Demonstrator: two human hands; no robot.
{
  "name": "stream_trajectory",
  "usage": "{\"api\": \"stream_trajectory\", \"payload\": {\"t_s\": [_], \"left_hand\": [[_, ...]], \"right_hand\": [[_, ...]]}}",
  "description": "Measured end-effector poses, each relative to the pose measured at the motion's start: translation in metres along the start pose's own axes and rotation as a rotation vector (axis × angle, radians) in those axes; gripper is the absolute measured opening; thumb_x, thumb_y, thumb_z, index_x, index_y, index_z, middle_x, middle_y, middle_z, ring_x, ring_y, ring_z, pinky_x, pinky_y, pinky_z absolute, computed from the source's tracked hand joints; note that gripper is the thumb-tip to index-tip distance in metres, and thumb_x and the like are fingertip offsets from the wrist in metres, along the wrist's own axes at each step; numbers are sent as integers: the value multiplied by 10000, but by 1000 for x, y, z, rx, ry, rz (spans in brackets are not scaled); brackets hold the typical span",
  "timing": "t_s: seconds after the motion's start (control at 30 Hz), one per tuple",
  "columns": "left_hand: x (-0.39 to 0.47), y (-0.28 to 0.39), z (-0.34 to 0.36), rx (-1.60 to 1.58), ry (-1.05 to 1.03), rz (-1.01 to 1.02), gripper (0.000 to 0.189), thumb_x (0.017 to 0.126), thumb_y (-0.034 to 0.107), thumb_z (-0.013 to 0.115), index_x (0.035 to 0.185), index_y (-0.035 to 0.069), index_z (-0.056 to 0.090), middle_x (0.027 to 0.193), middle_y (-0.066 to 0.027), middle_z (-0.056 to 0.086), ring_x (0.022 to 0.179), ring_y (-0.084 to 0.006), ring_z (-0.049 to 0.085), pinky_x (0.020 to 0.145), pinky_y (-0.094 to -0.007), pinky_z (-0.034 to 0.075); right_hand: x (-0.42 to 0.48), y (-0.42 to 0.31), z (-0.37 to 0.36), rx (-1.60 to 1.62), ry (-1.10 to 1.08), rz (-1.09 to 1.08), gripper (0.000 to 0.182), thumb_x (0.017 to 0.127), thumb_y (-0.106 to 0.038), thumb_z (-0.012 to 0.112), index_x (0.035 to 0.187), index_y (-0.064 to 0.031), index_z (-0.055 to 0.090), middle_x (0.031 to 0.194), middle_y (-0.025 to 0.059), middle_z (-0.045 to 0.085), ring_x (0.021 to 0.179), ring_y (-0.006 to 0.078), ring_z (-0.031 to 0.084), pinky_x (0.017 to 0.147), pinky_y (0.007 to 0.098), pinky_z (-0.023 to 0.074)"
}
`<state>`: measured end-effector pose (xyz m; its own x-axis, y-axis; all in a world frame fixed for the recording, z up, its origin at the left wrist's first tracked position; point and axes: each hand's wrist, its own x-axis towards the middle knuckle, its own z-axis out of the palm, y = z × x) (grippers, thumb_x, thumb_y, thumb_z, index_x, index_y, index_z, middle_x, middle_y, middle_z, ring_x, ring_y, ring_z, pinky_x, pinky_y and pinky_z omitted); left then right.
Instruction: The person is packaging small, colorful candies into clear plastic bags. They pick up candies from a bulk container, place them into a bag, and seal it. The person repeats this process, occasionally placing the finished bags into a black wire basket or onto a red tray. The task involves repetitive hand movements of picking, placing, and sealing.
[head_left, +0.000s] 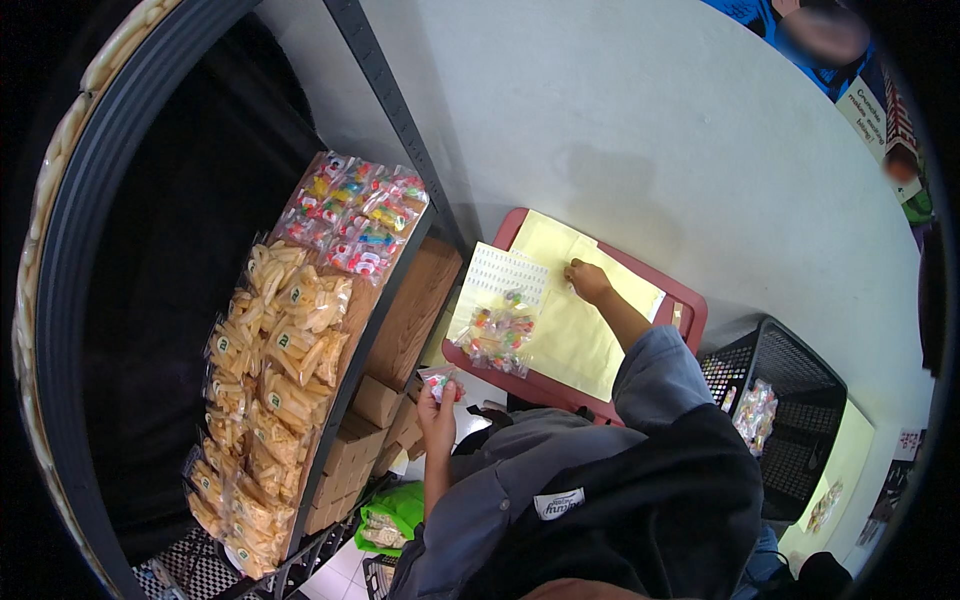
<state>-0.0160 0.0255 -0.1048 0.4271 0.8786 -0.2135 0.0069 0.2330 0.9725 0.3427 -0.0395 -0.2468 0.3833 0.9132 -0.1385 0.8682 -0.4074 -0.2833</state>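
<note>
In the head view my left hand (437, 420) holds a small clear bag of colourful candy (439, 384) between thumb and fingers, left of the red table (690, 304). My right hand (587, 280) is curled over the yellow paper (574, 330) that covers much of the tabletop; whether its fingertips pinch anything is too small to tell. Left of that hand lies a sheet of printed labels (501, 271). Several clear bags of colourful candy (499, 334) are piled on the sheet's lower part and on the paper beside it.
A metal-framed shelf (367, 319) at the left bears candy bags (360, 214) and many bags of pale snacks (277, 375). Cardboard boxes (349, 457) are stacked beneath it, near a green bag (394, 517). A black plastic basket (806, 420) with candy bags stands at the right, beside the wall.
</note>
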Motion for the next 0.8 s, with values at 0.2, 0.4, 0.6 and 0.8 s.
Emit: {"api": "stream_trajectory", "payload": {"t_s": [0.2,0.4,0.6,0.8], "left_hand": [[2,0,-6,-16,-5,15,109,860,122,518,850,14,527,753,-24,560,690,-84,516,662,-227,422],[3,-3,-10,-33,-6,1,104,861,117,512,849,14,524,749,-31,561,685,-87,511,654,-232,420],[4,-3,-9,-52,-18,0,115,858,116,515,899,9,505,771,-43,564,697,-97,527,644,-242,428],[5,-1,-8,-42,-82,-26,358,769,8,603,1067,16,405,868,-60,562,797,-130,577,682,-248,461]], "right_hand": [[4,2,1,12,-43,37,103,781,-99,468,839,-48,536,875,122,529,818,284,562,691,381,471],[10,10,1,0,-114,-20,116,775,-117,479,838,-41,540,854,132,552,844,290,552,709,385,462],[-2,16,-25,333,44,-5,133,738,-92,516,798,-4,597,813,165,592,747,294,587,684,364,472],[-63,-49,-91,728,203,170,124,775,-111,600,802,10,595,798,114,621,742,174,610,632,285,485]]}}
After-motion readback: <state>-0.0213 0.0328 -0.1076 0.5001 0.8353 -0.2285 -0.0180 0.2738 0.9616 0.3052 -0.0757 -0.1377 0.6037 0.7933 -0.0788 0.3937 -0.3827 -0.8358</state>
